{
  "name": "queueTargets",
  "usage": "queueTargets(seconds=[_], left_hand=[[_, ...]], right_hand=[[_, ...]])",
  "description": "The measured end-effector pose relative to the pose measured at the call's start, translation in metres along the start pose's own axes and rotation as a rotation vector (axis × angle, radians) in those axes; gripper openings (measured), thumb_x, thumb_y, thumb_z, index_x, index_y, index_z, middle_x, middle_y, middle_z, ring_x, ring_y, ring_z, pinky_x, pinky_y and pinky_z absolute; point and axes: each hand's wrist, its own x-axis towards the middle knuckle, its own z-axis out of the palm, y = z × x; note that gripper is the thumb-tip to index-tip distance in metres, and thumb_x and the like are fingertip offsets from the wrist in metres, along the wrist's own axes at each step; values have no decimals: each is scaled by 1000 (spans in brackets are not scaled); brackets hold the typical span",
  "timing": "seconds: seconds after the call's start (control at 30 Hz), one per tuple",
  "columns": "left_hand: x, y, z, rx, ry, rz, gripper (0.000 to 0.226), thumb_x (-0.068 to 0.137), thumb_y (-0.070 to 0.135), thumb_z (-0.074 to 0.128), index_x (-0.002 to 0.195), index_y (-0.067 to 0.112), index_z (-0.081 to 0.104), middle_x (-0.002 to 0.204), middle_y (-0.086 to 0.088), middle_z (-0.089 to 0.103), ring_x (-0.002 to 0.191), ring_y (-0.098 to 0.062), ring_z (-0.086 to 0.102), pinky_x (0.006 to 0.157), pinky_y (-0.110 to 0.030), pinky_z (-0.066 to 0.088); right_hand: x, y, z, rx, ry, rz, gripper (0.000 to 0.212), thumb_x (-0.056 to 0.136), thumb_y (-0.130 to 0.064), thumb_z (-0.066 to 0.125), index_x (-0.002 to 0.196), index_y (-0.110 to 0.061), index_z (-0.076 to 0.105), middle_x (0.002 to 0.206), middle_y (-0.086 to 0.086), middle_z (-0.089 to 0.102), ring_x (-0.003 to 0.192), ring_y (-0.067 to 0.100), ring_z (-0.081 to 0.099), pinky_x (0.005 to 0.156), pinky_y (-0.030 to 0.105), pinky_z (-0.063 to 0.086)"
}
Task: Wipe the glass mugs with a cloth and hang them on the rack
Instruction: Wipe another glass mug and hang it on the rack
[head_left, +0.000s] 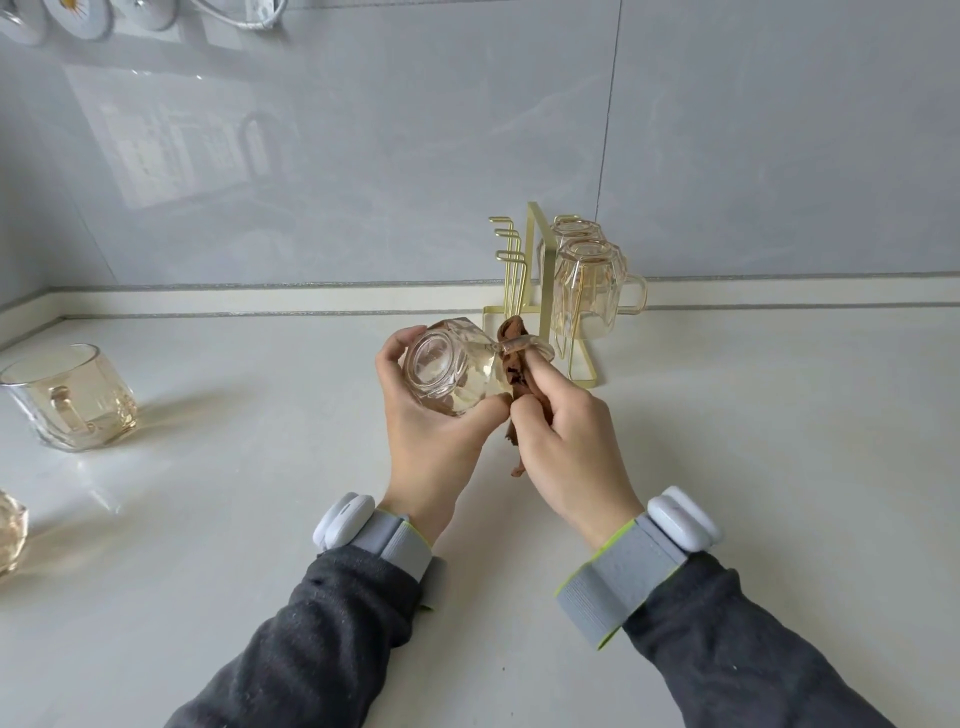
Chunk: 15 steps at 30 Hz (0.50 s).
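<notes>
I record the left hand (431, 441) curled round a glass mug (447, 369), which it holds on its side above the worktop (260, 519) with the base toward the camera. The right hand (566, 441) grips a brown cloth (511, 330) against the mug's handle. Just behind them stands the gold wire rack (535, 260), with two hung mugs (587, 291) upside down on its right side. A standing mug (72, 400) sits upright on the worktop at far left, well apart.
</notes>
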Motion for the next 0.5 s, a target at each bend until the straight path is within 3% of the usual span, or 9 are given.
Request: queueTargets(seconds=[0.1, 0.2, 0.3, 0.5], left_hand=[[2, 1, -1, -46, 26, -23, 77, 61, 7, 81, 124, 36, 47, 132, -8, 61, 117, -28, 67, 97, -35, 57], [4, 1, -1, -104, 40, -64, 80, 58, 15, 83, 126, 36, 47, 133, -16, 63, 111, -27, 70, 99, -39, 56], [7, 0, -2, -158, 45, -112, 78, 64, 9, 81, 128, 35, 45, 132, -26, 64, 98, -22, 70, 90, -33, 55], [8, -1, -4, -115, 42, -103, 76, 63, 5, 79, 124, 35, 47, 129, -19, 66, 99, -22, 71, 88, -32, 55]], right_hand=[[-1, 1, 2, -26, 13, -46, 52, 89, -16, 43, 137, -29, 60, 74, 9, 62, 58, 17, 55, 56, 46, 59], [-3, 1, 4, -47, 20, -85, 59, 85, -23, 41, 141, -33, 57, 77, 7, 64, 64, 20, 57, 63, 47, 57], [-4, 2, 6, -81, 8, -124, 61, 84, -23, 42, 142, -33, 57, 78, 3, 65, 70, 22, 57, 69, 45, 56], [-4, 1, 6, -78, 11, -86, 58, 84, -24, 42, 139, -35, 58, 75, 4, 65, 67, 22, 58, 65, 45, 57]])
